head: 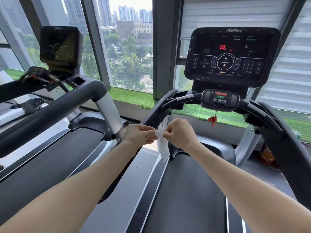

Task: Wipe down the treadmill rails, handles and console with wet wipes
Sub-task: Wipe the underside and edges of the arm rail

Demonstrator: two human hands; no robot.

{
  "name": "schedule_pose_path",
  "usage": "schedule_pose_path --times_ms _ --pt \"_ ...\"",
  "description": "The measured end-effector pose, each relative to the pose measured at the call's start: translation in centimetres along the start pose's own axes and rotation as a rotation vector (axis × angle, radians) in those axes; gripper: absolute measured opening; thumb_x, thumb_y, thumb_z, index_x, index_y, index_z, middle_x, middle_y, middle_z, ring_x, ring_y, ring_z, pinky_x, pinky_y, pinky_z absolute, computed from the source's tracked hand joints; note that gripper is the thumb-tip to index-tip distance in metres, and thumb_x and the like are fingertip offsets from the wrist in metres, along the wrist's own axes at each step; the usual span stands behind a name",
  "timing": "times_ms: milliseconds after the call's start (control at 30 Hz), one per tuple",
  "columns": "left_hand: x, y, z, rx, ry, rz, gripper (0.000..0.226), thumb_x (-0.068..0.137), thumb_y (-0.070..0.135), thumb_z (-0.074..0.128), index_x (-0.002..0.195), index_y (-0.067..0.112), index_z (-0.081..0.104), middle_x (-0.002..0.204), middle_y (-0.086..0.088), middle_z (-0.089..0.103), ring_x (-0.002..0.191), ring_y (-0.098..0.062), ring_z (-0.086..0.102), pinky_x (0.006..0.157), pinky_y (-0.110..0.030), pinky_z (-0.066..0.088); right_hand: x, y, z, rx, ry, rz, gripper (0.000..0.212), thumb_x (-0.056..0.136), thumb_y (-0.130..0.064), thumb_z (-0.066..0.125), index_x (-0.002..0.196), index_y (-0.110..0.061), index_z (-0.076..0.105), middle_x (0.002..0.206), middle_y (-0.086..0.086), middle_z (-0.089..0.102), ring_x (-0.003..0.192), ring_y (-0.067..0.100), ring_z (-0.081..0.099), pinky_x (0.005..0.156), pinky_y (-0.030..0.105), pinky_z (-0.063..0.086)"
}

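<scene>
A person stands on a black-belted treadmill, both bare forearms stretched forward. The left hand [138, 134] and right hand [180, 132] meet in front of the body, each grip pinching the top edge of a crumpled white wet wipe [162, 145] between thumb and curled fingers. The wipe hangs down between the hands, its lower end dangling above the belt's left edge. Just behind the hands runs the treadmill's curved black left handrail [152, 117]; the wipe's upper corner lies close against it, though contact cannot be judged. Higher up, the glossy black console [232, 56] shows red lit digits, with a small control pod [220, 99] beneath it and a red safety clip [212, 120] hanging on a cord. A second treadmill [55, 105] stands to the left, before tall windows [129, 47] overlooking trees and towers.
</scene>
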State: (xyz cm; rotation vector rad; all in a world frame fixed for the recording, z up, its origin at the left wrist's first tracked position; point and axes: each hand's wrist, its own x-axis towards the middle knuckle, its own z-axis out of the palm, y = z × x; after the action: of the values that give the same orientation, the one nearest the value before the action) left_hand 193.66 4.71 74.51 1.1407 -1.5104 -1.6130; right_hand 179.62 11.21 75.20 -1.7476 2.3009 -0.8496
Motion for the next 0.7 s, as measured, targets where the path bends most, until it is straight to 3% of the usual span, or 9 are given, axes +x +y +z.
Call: schedule_pose_path --times_ms 167,300,400,467,533,700 --pt "0.9 -0.7 -1.9 -0.023 0.064 -0.037 0.011 0.084 -0.005 0.064 0.078 0.004 0.067 0.077 -0.016 0.069 0.061 -0.015 0.068 0.066 -0.024 0.059 0.2 1.2 -0.9 0.066 -0.007 0.065 0.015 0.082 -0.011 0.065 0.068 -0.007 0.07 0.063 0.003 0.063 0.064 0.02 0.061 0.064 0.032 0.055" --pt "0.9 -0.8 -0.9 -0.151 0.025 -0.096 0.014 0.091 0.001 0.055 0.08 0.008 0.059 0.076 -0.008 0.06 0.069 -0.015 0.059 0.077 -0.029 0.055 0.5 1.0 -0.5 0.375 -0.092 0.181 0.021 0.088 -0.007 0.06 0.067 -0.006 0.065 0.061 0.004 0.063 0.051 0.009 0.056 0.058 0.025 0.055" --pt "0.6 -0.7 -0.1 -0.273 -0.102 -0.192 0.01 0.093 0.019 0.058 0.087 0.011 0.057 0.08 -0.006 0.059 0.078 -0.017 0.058 0.085 -0.035 0.052 0.4 0.7 -0.3 0.606 -0.151 0.234 0.021 0.091 -0.006 0.059 0.07 -0.007 0.063 0.066 0.006 0.063 0.054 0.01 0.057 0.053 0.018 0.05" --pt "0.6 -1.1 0.3 -0.239 -0.173 -0.181 0.017 0.092 0.025 0.059 0.098 0.009 0.056 0.09 -0.006 0.064 0.086 -0.017 0.061 0.08 -0.033 0.055 0.2 0.5 -0.2 0.761 -0.189 0.264 0.022 0.092 -0.005 0.058 0.071 -0.009 0.063 0.065 0.005 0.063 0.051 0.007 0.057 0.054 0.018 0.052" --pt "0.7 -1.4 0.6 -0.263 -0.14 -0.159 0.01 0.095 0.018 0.054 0.099 0.009 0.056 0.095 -0.008 0.063 0.086 -0.016 0.061 0.07 -0.028 0.054 0.0 0.4 -0.1 0.883 -0.217 0.301 0.022 0.092 -0.003 0.056 0.072 -0.01 0.063 0.063 0.002 0.063 0.049 0.004 0.057 0.055 0.018 0.052" --pt "0.5 -1.3 0.7 -0.307 -0.089 -0.178 0.008 0.098 0.011 0.047 0.093 0.011 0.052 0.08 -0.005 0.057 0.068 -0.013 0.058 0.056 -0.024 0.049 -0.5 1.2 -0.4 1.124 -0.208 0.439 0.023 0.093 -0.003 0.053 0.072 -0.006 0.062 0.059 0.003 0.061 0.053 0.011 0.053 0.061 0.024 0.05"
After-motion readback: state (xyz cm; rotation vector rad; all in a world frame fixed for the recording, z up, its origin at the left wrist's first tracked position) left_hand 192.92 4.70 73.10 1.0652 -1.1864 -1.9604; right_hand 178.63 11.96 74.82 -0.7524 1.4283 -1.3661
